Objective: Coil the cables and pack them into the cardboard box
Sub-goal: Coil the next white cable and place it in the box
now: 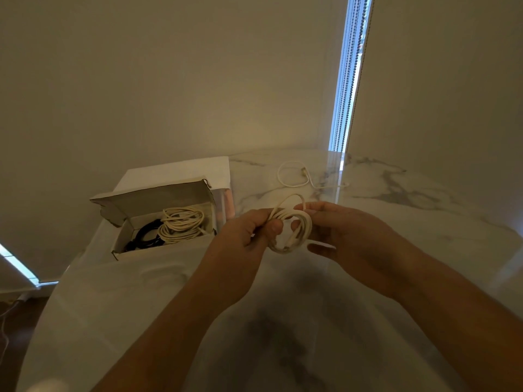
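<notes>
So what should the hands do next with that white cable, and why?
Probably carry the coiled white cable left and drop it into the cardboard box. It already looks wound into loops, held by the left hand and right hand, and the box stands open with a white coil and a black coil inside. The loose cable waits on the table.

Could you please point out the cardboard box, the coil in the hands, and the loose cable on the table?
cardboard box (158,198): head view, inner face of its open lid.
coil (307,222): head view, its right-hand loops.
loose cable (280,176): head view, left of its loop.
</notes>
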The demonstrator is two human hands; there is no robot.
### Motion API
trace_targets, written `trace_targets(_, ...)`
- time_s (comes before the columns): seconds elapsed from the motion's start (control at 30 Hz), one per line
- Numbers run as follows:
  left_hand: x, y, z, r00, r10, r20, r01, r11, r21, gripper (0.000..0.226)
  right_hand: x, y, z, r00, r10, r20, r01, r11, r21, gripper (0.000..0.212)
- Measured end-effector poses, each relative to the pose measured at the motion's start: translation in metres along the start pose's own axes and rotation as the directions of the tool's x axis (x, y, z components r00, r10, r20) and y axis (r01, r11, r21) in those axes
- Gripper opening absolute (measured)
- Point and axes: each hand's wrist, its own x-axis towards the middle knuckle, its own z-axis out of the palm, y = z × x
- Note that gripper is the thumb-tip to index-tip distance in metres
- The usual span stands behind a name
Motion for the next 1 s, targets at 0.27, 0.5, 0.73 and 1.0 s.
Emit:
trace_targets(0.27, 0.001, 0.000, 0.000, 1.000, -0.015, -0.010, 0.014, 0.996, -0.085, 0.020, -0.006, -0.001, 0.008, 0.994, -0.086, 0.062, 0.096, 0.978, -0.183, 0.039)
trace_targets(0.5, -0.001, -0.001, 0.005, 1.000, -0.007, 0.003, 0.007, 0.997, -0.076, 0.017, -0.002, 0.010, 0.014, 0.974, -0.212, 0.074, 0.224, 0.942, -0.251, 0.056)
trace_targets(0.73, 0.001, -0.008, 0.003, 0.997, -0.012, -0.081, 0.012, 1.000, -0.001, 0.018, 0.000, 0.011, 0.007, 0.959, -0.284, 0.011, 0.251, 0.828, -0.502, 0.045)
trace_targets(1.0, 0.002, -0.010, -0.001, 0.988, -0.038, -0.147, 0.046, 0.998, 0.050, 0.022, -0.004, 0.004, -0.001, 0.908, -0.418, -0.020, 0.243, 0.566, -0.788, 0.010)
